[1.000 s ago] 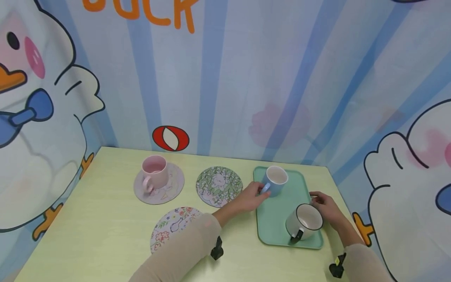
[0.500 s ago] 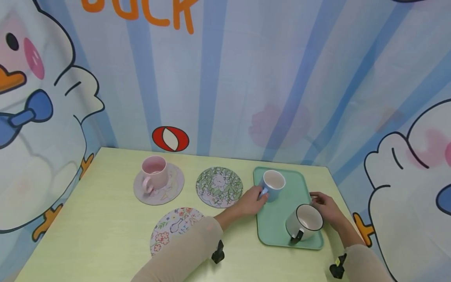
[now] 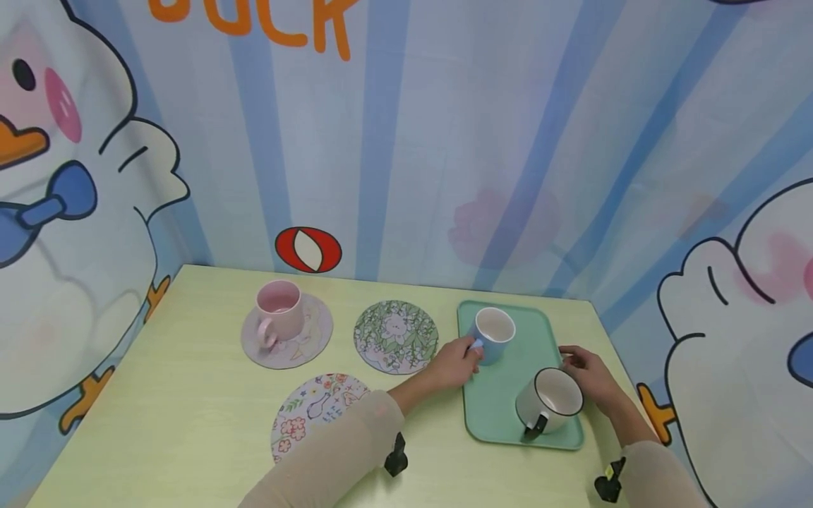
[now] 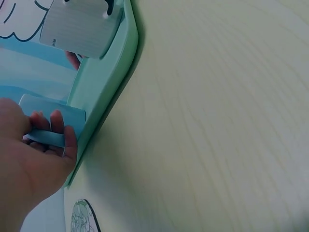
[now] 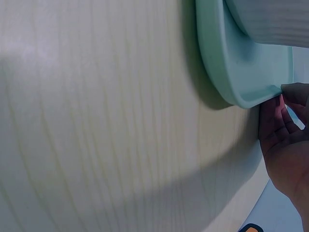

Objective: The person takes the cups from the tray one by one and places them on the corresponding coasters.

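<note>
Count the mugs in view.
3: pink mug on a round coaster; blue mug, held in the left hand, at the far end of the green tray; black-handled white mug on its near end.

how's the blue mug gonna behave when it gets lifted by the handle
The blue mug has hard-looking walls, so probably won't flex. Held by its side handle, it may tip away from the left hand. Its round body could roll if it fell sideways.

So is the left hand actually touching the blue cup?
Touching. The left wrist view shows the left hand with its fingers curled round the handle of the blue cup.
</note>
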Demonstrator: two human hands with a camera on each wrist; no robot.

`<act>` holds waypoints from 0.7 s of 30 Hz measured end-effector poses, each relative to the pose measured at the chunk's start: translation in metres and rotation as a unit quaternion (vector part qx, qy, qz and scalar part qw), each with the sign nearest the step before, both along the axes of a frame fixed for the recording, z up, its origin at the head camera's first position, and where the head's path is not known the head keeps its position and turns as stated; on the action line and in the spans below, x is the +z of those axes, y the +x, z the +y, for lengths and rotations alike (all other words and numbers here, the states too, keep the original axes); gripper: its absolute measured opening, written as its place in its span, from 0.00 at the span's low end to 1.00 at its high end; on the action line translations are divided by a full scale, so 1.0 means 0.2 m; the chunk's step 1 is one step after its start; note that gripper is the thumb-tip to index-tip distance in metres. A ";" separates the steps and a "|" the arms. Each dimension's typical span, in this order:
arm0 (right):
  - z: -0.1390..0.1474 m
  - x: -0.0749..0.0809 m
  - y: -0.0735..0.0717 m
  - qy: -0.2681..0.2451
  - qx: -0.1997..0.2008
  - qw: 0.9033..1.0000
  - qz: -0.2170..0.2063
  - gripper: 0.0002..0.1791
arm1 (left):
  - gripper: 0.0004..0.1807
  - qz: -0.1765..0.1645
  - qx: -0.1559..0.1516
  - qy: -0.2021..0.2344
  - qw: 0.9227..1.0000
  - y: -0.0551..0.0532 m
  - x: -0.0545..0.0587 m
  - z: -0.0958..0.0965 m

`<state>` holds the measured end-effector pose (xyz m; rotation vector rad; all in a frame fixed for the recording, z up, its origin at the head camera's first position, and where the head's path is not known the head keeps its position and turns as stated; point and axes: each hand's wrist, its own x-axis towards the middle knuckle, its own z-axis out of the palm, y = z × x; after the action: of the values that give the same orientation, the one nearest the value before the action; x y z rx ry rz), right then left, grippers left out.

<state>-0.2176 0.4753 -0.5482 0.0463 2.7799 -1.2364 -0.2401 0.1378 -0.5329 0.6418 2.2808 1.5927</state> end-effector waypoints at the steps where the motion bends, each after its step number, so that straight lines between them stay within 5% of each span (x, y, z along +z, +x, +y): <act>1: 0.00 0.00 0.00 -0.001 0.001 1.000 0.000 0.24 | 0.13 -0.002 0.002 0.007 1.000 0.00 0.00 0.00; 12: 0.00 0.00 0.00 0.000 -0.005 1.000 0.000 0.23 | 0.13 0.000 0.032 0.072 0.997 0.00 -0.04 0.00; 21: -0.01 0.01 0.00 0.000 -0.002 1.000 0.000 0.24 | 0.13 0.015 0.011 0.088 0.996 -0.02 0.04 -0.01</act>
<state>-0.2172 0.4739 -0.5460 0.0508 2.7813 -1.2387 -0.2440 0.1351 -0.5255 0.6874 2.1917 1.8218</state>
